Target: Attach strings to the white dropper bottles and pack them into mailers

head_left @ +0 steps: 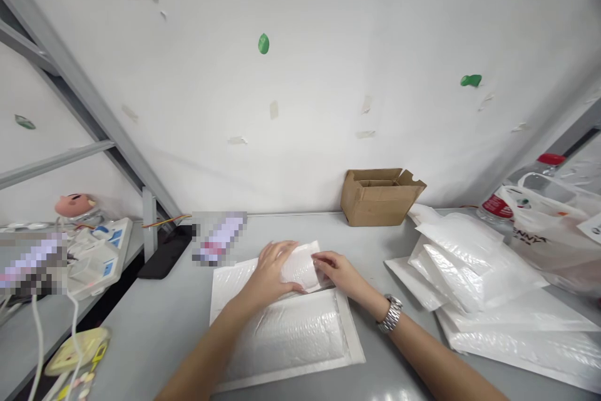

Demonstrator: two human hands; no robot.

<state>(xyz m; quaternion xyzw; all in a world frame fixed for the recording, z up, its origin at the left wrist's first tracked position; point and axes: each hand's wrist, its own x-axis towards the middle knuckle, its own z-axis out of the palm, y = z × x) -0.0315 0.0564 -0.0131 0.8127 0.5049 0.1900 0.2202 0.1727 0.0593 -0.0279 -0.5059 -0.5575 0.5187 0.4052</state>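
A small white bubble mailer (pixel 300 267) is held at the middle of the grey table, above larger white bubble mailers (pixel 295 332) lying flat. My left hand (pixel 270 273) grips it from the left, with the thumb along its near edge and the fingers over its far side. At its right end, my right hand (pixel 337 269) pinches the edge between thumb and fingertips; a silver watch (pixel 390 313) is on that wrist. Whatever may be inside the small mailer is hidden.
An open cardboard box (pixel 382 204) stands against the wall. More bubble mailers (pixel 469 263) are piled at the right, near a plastic bag (pixel 554 232) and a red-capped bottle (pixel 551 163). A pixelated phone-like object (pixel 220 238) and a black object (pixel 166 254) lie left.
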